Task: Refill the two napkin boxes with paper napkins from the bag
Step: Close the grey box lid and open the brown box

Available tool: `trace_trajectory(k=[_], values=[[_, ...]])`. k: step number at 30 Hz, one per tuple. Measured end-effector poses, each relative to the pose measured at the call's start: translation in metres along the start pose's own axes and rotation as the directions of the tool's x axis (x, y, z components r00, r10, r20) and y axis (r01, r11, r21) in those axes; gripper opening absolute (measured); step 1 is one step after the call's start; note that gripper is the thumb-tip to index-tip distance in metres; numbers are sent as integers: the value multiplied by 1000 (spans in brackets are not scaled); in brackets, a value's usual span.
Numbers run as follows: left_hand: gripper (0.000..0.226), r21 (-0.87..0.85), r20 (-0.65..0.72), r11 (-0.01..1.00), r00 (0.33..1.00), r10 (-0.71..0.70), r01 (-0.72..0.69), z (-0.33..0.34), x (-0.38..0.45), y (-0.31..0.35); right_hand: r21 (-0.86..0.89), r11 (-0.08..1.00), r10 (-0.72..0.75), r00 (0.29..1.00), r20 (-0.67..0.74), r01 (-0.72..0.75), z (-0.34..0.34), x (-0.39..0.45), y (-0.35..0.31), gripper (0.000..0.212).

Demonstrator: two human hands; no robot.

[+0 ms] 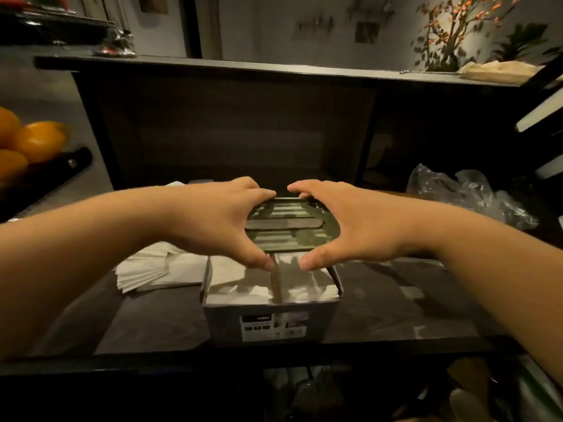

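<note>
Long dark counter top (396,303) holds everything. Crumpled clear plastic bag (466,193) at far right. Shiny silver metal napkin box (271,312) in middle, near front edge, white napkins inside. Loose pile of white paper napkins (152,269) just left of box. Left hand (210,220) and right hand (359,223), fingers curled, grip 2 ends of flat slotted metal lid (289,226) over box. 3 oranges (27,141) at far left.
</note>
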State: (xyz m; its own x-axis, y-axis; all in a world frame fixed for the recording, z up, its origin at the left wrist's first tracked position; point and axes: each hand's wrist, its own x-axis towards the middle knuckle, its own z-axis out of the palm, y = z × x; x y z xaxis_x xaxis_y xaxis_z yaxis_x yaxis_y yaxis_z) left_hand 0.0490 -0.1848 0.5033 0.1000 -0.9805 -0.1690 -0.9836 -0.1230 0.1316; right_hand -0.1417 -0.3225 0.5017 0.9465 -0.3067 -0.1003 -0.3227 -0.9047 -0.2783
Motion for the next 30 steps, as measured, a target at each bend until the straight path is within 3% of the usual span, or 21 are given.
trace_trajectory(k=[4,10,21,26,30], values=[[125,63,-11,998,1000,13,-12,24,-32,-6,-48,996,-79,997,19,79,19,-11,-13,114],[135,-4,-14,1000,1000,-2,2,46,-36,-6,-66,994,-88,995,42,91,39,-12,-14,114],[114,-64,-17,998,1000,-15,14,56,-24,-6,-23,999,-37,996,82,39,49,-5,-4,118],[118,-112,-75,994,997,-19,11,60,-25,-8,-34,999,-3,995,97,6,52,-4,-4,129],[120,-71,-56,997,998,-21,17,62,-27,-11,-24,1000,15,993,121,-12,48,-4,-6,121]])
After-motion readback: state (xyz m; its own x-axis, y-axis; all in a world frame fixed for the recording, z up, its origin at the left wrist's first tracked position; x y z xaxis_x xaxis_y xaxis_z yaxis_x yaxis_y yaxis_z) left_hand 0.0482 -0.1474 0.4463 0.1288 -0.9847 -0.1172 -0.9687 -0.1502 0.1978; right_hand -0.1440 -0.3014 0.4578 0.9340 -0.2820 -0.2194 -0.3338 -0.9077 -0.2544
